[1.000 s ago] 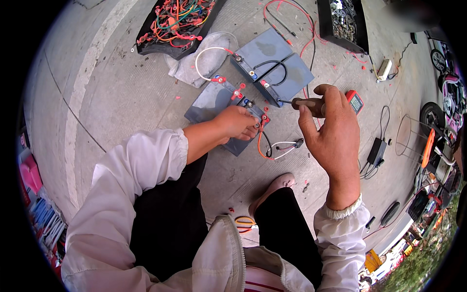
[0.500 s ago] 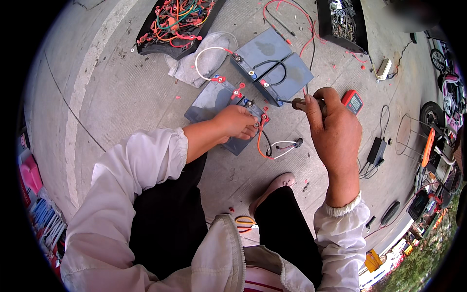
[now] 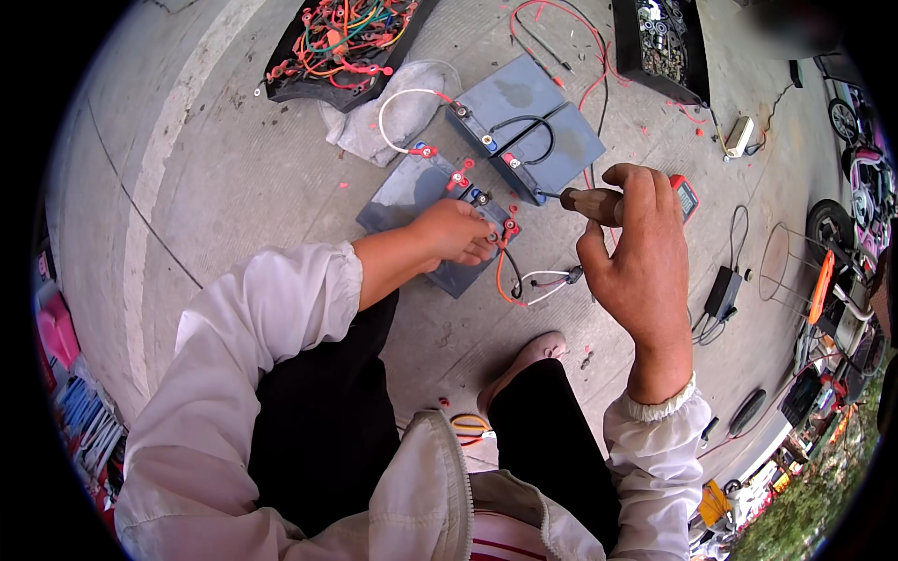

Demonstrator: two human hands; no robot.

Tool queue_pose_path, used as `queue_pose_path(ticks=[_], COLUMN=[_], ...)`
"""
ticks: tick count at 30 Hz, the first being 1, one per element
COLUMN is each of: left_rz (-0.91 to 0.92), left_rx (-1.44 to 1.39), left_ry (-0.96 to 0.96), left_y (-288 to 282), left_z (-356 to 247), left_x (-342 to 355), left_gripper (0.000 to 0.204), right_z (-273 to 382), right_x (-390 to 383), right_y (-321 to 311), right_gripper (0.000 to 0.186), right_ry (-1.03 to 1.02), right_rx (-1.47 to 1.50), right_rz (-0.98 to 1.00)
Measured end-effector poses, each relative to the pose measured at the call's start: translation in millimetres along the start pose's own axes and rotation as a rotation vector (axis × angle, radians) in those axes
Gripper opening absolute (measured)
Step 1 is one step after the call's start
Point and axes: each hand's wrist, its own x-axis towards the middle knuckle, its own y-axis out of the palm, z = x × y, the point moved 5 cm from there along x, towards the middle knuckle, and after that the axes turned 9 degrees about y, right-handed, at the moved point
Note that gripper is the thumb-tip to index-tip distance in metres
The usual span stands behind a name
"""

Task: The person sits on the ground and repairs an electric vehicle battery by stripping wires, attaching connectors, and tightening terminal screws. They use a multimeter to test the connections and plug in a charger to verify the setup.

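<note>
From where I stand, the right hand holds a screwdriver loosely in curled fingers, its tip at the corner terminal of an upper grey battery on the concrete floor. The left hand's fingers bunch over a lower battery; whether they pinch anything, I can't tell. The screwdriver looks light and rigid, best held by its thick handle; the batteries look heavy, better lifted by their sides than their wires.

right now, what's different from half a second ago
The right hand has loosened its curl around the screwdriver, its thumb moving down toward the person. Nothing was visibly let go. The left hand and batteries stayed put.
</note>
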Motion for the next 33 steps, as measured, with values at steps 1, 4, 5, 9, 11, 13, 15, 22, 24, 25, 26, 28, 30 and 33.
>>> queue_pose_path(ticks=[1, 4, 5, 9, 11, 13, 15, 22, 24, 25, 26, 28, 30, 33], left_rz=[-0.001, 0.004, 0.010, 0.010, 0.015, 0.022, 0.038, 0.014, 0.008, 0.013, 0.018, 0.022, 0.021, 0.019], left_rx=[-0.001, -0.007, -0.011, -0.006, -0.003, -0.006, -0.015, 0.011, 0.018, 0.014, 0.010, 0.006, 0.004, 0.000], left_ry=[-0.004, -0.007, -0.005, 0.001, 0.001, 0.006, 0.017, -0.002, -0.009, -0.007, -0.005, 0.001, 0.008, -0.003], left_y=[0, -1, -1, 0, 2, 2, 3, 5, 5, 6, 6, 6, 6, 6], left_z=[1, 3, 3, 1, 2, 1, 0, -2, -1, -1, -1, -1, 0, 3], left_x=[0, 1, 2, 2, 2, 0, 0, -1, -2, -1, -1, 0, 1, 1], left_gripper=[0.025, 0.025, 0.025, 0.024, 0.024, 0.024, 0.025, 0.024, 0.024, 0.024, 0.024, 0.024, 0.025, 0.025], right_z=[0, -8, -8, 1, 1, -8, -11, -10, -15, -17, -15, -12, -7, -11], right_x=[0, 5, 5, 3, 1, 4, 3, 1, 0, -2, -2, 0, 1, 2], right_y=[0, 5, 5, -2, -1, 3, 4, 4, 6, 7, 6, 4, 1, 3], right_gripper=[0.025, 0.029, 0.029, 0.023, 0.021, 0.022, 0.023, 0.023, 0.024, 0.025, 0.026, 0.025, 0.023, 0.023], right_ry=[0.043, 0.354, 0.353, -0.069, 0.051, 0.343, 0.403, 0.079, 0.282, 0.340, 0.313, 0.048, -0.040, 0.210], right_rx=[-0.010, -0.024, -0.031, 0.013, 0.116, 0.094, 0.074, 0.038, 0.072, 0.079, 0.068, 0.066, -0.016, 0.078], right_rz=[0.002, 0.221, 0.236, 0.012, 0.029, 0.168, 0.204, -0.014, 0.095, 0.128, 0.118, 0.030, -0.069, 0.046])
